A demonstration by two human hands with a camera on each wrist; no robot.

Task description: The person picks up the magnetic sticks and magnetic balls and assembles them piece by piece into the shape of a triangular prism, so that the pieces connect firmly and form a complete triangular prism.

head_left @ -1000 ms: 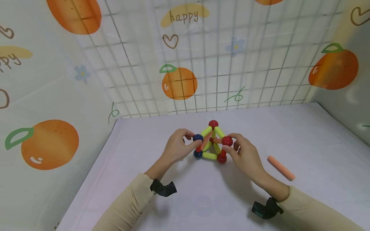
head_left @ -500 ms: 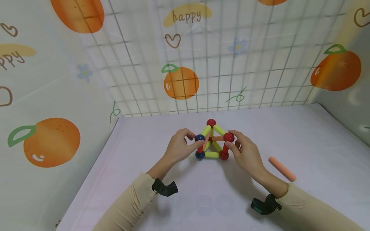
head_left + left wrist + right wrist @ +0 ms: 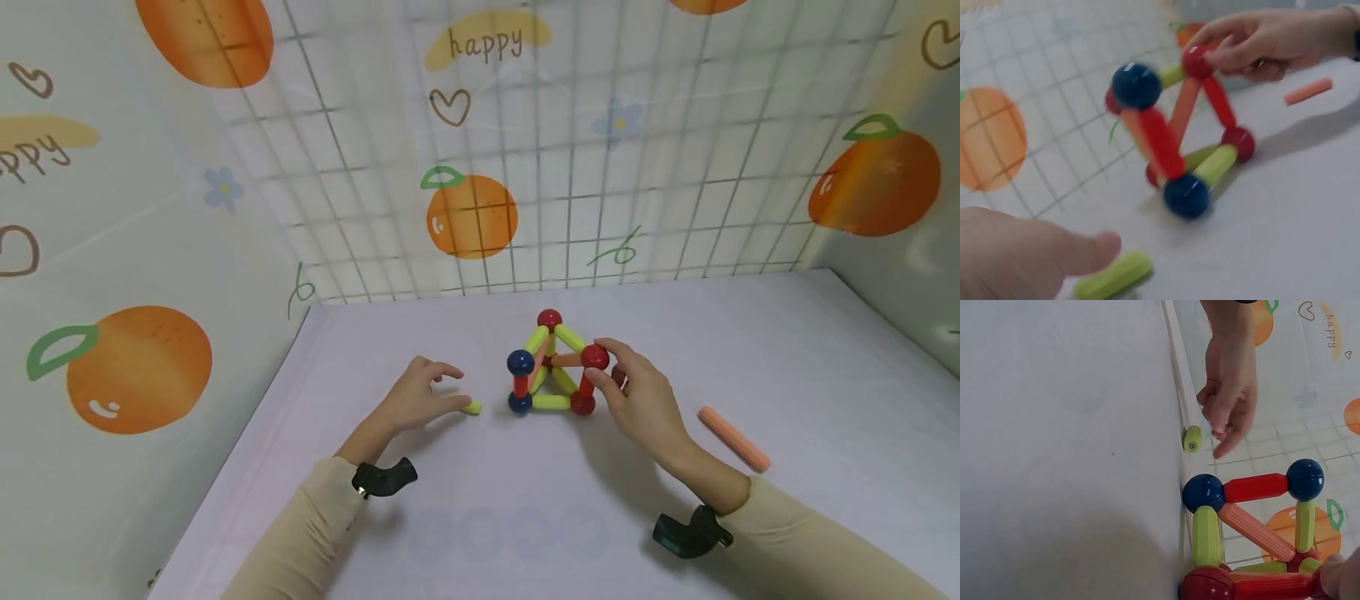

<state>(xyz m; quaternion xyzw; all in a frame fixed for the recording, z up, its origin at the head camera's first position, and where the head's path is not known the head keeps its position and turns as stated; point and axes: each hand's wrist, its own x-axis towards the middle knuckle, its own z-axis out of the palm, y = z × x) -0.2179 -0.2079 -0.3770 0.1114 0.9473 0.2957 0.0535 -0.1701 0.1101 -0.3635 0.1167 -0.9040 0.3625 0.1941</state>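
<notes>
A frame of magnetic sticks and balls stands on the table, with a red stick (image 3: pixel 1255 487) joining an upper blue ball (image 3: pixel 521 362) to a lower blue ball (image 3: pixel 520 402). My right hand (image 3: pixel 637 400) pinches the upper right red ball (image 3: pixel 596 357) between thumb and fingers. To the left of the frame, my left hand (image 3: pixel 416 402) hovers with thumb and fingers spread, holding nothing. Just under its thumb lies a loose yellow-green stick (image 3: pixel 1115 276), partly covered by the hand in the head view. Yellow-green, red and orange sticks make up the frame's other edges.
A loose orange stick (image 3: pixel 733 438) lies on the table to the right, beside my right forearm. Behind the table (image 3: pixel 510 533) hangs a gridded curtain (image 3: pixel 562 208) printed with oranges.
My left hand has let go of the upper blue ball and moved left and down to the loose yellow-green stick. The right hand keeps its pinch on the red ball.
</notes>
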